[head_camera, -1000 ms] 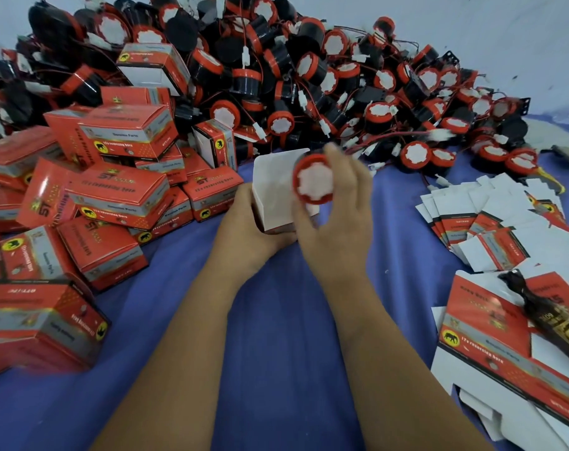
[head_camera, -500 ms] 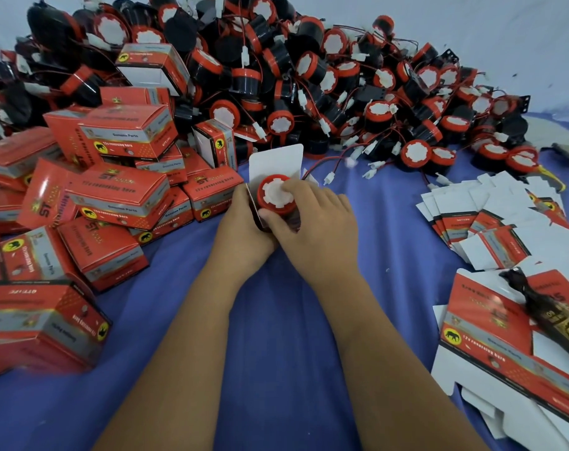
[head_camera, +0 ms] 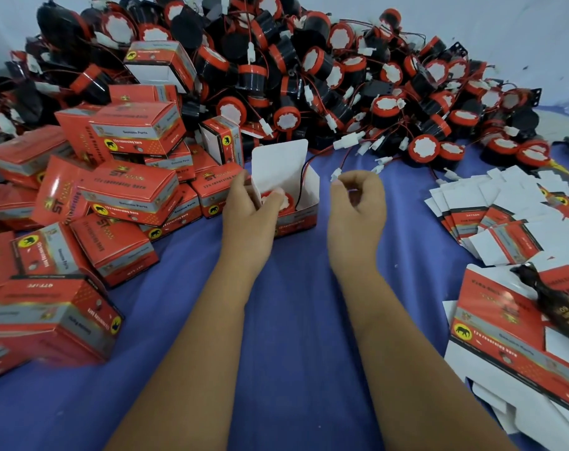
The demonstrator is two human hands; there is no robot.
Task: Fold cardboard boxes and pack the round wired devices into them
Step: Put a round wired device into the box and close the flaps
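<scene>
A small red cardboard box (head_camera: 297, 219) stands open on the blue cloth, its white lid flap upright. A round red-and-black device (head_camera: 284, 201) sits inside it, white face up. My left hand (head_camera: 249, 211) grips the box's left side, thumb resting on the device. A red-and-black wire (head_camera: 304, 177) runs up out of the box toward my right hand (head_camera: 358, 206), which pinches the wire by its white connector (head_camera: 336, 174).
A large heap of round wired devices (head_camera: 309, 70) fills the back. Several closed red boxes (head_camera: 127, 196) are piled at the left. Flat unfolded box blanks (head_camera: 491, 222) lie at the right, with a bigger carton (head_camera: 504, 336) and a dark object nearer me.
The device went from my right hand down into the box. My right hand let go of it, moved right and now pinches the wire's connector end.
</scene>
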